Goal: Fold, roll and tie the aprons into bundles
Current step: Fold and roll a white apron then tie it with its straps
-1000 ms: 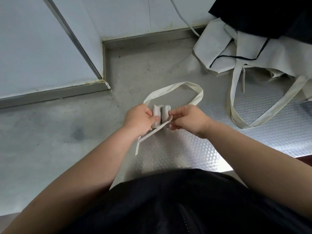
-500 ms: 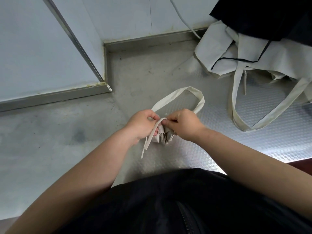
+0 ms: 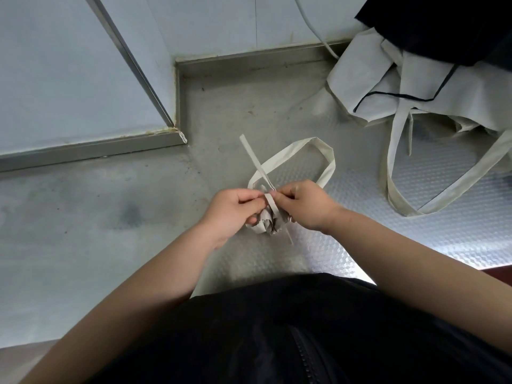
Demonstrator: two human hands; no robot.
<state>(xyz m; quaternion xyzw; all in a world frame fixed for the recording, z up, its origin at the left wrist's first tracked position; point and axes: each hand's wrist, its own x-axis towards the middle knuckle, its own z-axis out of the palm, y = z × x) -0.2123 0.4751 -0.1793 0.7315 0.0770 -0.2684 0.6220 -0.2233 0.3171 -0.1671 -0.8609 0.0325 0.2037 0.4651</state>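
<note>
Knot risk: left hand (image 3: 234, 210) & right hand (image 3: 303, 205) each pinch thin beige cloth tie strap (image 3: 253, 159) over small rolled cream apron bundle (image 3: 267, 224); slack grip = roll unravels.

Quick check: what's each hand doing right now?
Left hand: closed, pinching the apron tie over the rolled apron.
Right hand: closed, pinching the same tie.

On a metal counter (image 3: 277, 112), a rolled apron bundle (image 3: 267, 224) sits between the left hand (image 3: 231, 210) and right hand (image 3: 303, 205), both pinching its tie strap (image 3: 256, 162), which angles away toward the wall. A neck loop (image 3: 318, 153) lies just behind. A heap of aprons (image 3: 401, 87) rests far right, under a dark cloth (image 3: 443, 26).
</note>
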